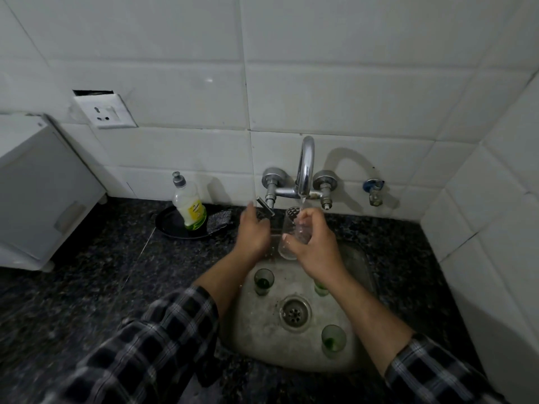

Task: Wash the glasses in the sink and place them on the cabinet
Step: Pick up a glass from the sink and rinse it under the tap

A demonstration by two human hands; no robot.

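White boxy cabinet is sitting at 9 o'clock on the dark speckled granite counter. Right of it, a clear dish-soap bottle with green liquid is standing upright on a black round plate, a dark scrub pad touching it.

Left hand is reaching toward the left tap lever, fingers loose and released, grasping nothing; contact with the lever unclear.

Right hand is gripping a clear drinking glass under the chrome gooseneck faucet, at 12 o'clock over the steel sink. Glass long axis is running roughly 12 to 6, tilted slightly; which end is the mouth is hard to tell. Water is running onto it.

In the basin: three small glasses with green residue, upright, mouths up. One at 10 o'clock of the round drain, one at 1 o'clock partly hidden by the right forearm, one at 4 o'clock. Checked sleeves are covering both forearms' lower parts.
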